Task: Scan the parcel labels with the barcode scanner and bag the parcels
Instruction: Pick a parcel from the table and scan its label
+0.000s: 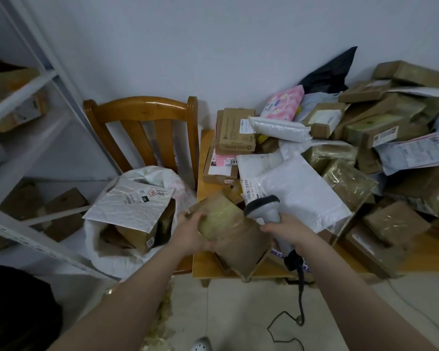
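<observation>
Dim, flat indoor light with a cool bluish cast; shadows are soft and faint. The pale grey wall (162, 41) looks evenly lit. Soft sheen on the tape-wrapped brown cardboard parcel (228, 224). Wide-angle bowing: the white metal shelving (23, 87) leans at the left edge. Overall soft, fine label print unreadable; bottom-left corner near black.

The wooden tabletop (203, 158) carries heaped cardboard boxes (235, 129) and white mailers (297, 181). A white sack (112, 262) sits on the chair (140, 110).
</observation>
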